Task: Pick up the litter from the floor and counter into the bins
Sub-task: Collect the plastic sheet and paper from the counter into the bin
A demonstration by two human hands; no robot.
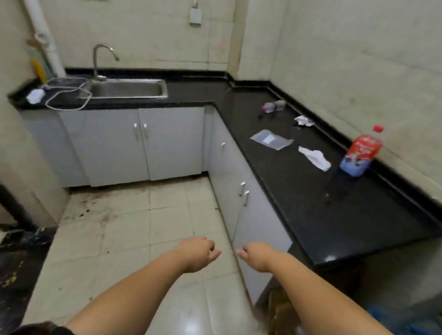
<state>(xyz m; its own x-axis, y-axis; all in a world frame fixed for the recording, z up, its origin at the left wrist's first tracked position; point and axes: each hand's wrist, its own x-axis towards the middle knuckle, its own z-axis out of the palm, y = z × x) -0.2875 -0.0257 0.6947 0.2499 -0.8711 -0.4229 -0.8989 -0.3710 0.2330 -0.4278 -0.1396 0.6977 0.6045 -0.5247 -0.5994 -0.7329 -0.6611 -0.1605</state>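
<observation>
Litter on black surface point(342, 215) at 1 to 2 o'clock: red-capped bottle point(361, 153) upright, light if empty, grip mid-body; white tissue point(315, 158) soft, pinch centre; grey pouch point(271, 139) flat, slippery (lift by edge). Left hand point(197, 253), right hand point(257, 256) empty, fingers loosely curled, low over floor.

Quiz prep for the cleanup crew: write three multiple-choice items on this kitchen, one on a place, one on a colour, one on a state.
1. Where does the red-capped bottle stand?
A. in the sink
B. on the black counter, near the wall
C. on the floor

2. What colour are the cabinet doors?
A. pale grey
B. red
C. black

3. What do the left hand and right hand hold?
A. a bottle
B. a tissue
C. nothing

Answers: 1 B, it stands upright on the counter. 2 A, the doors look pale grey. 3 C, both hands hang empty over the floor.
</observation>
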